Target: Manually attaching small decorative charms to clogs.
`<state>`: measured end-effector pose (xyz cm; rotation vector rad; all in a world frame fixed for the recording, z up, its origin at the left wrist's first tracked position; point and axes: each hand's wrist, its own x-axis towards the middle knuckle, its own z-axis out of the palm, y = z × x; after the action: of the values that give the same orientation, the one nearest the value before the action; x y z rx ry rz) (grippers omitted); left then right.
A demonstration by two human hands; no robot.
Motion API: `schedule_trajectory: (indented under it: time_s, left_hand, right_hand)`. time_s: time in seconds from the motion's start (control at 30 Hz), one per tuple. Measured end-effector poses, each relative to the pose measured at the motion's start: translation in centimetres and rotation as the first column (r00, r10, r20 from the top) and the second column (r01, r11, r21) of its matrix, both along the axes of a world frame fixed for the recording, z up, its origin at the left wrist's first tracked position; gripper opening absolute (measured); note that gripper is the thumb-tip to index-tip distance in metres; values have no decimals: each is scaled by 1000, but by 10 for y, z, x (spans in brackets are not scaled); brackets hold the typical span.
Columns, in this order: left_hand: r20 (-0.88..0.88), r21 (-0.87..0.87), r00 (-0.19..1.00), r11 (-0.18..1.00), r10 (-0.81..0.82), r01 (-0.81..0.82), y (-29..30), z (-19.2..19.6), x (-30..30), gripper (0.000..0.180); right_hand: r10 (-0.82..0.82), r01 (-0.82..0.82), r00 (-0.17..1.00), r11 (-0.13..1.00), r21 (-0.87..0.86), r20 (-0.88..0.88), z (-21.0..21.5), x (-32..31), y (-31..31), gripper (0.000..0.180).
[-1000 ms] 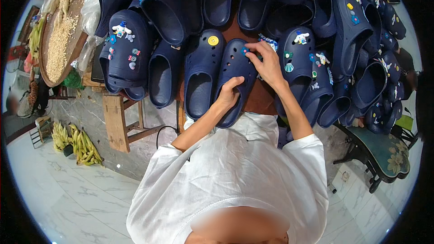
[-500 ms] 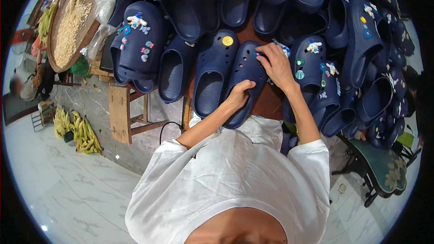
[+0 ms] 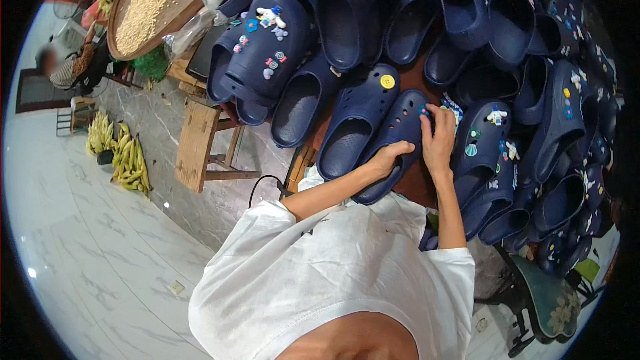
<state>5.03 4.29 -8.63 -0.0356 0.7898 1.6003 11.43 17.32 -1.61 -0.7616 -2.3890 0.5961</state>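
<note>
A navy clog point(image 3: 404, 120) with holes in its upper lies toe away in front of me. My left hand point(image 3: 392, 159) grips it near the foot opening, thumb on top. At the toe's right edge, my right hand point(image 3: 438, 137) has its fingertips drawn together on a small pink and blue shoe charm point(image 3: 424, 111), partly covered by them. Just left stands another navy clog point(image 3: 357, 103), which bears a yellow button charm point(image 3: 387, 81). To the right of my right hand sits a decorated clog point(image 3: 481, 140) with white and green charms.
Many navy clogs are piled across the table's far and right sides. A round tray point(image 3: 123, 10) of pale kernels stands far left, above a wooden stool point(image 3: 197, 150). Yellow-green produce point(image 3: 130, 163) lies on the floor. A person point(image 3: 63, 70) is at the far left; a dark green chair point(image 3: 550, 297) stands lower right.
The view has turned, so the clogs and both hands appear farther right and lower. My left hand keeps its grip on the clog; my right fingers stay at the charm.
</note>
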Motion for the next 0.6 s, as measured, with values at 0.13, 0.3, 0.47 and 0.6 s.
schedule_trajectory:
  time_s: [0.13,0.3,0.47,0.6]
  left_hand:
    - [-43,-7,999,1000,19,-19,-2,18,-3,21]
    - [-80,6,996,1000,28,-27,-3,19,2,16]
    - [-118,-3,992,999,-36,36,-5,18,1,19]
    - [-118,-109,992,994,-45,32,-7,37,-4,29]
  right_hand:
    - [15,-11,999,996,-87,48,10,-2,0,23]
    - [16,-8,994,997,-78,106,10,-1,0,23]
    - [-27,27,1000,1000,10,4,-6,12,-19,28]
    - [-156,158,982,987,-7,103,-15,37,-30,30]
